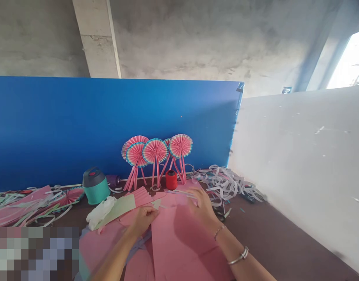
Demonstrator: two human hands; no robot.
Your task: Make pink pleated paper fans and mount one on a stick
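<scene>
A large pink paper sheet (179, 242) lies on top of other pink sheets in front of me. My left hand (144, 220) is closed in a pinch at its upper left edge. Over the sheet's upper right part, my right hand (201, 207) is slightly blurred, its fingers curved and apart. A thin pale strip (179, 191) runs close behind those fingers; I cannot tell if they touch it. Left of my left hand lie a folded pink-and-green paper (123, 208) and a crumpled white plastic piece (102, 212).
Several pink paper fans (155, 151) on legs lean against the blue partition (80, 117). Near them stand a red thread spool (171, 180) and a teal container with a dark lid (96, 187). Paper strips pile up at right (223, 181) and left. A white wall (299, 156) bounds the right.
</scene>
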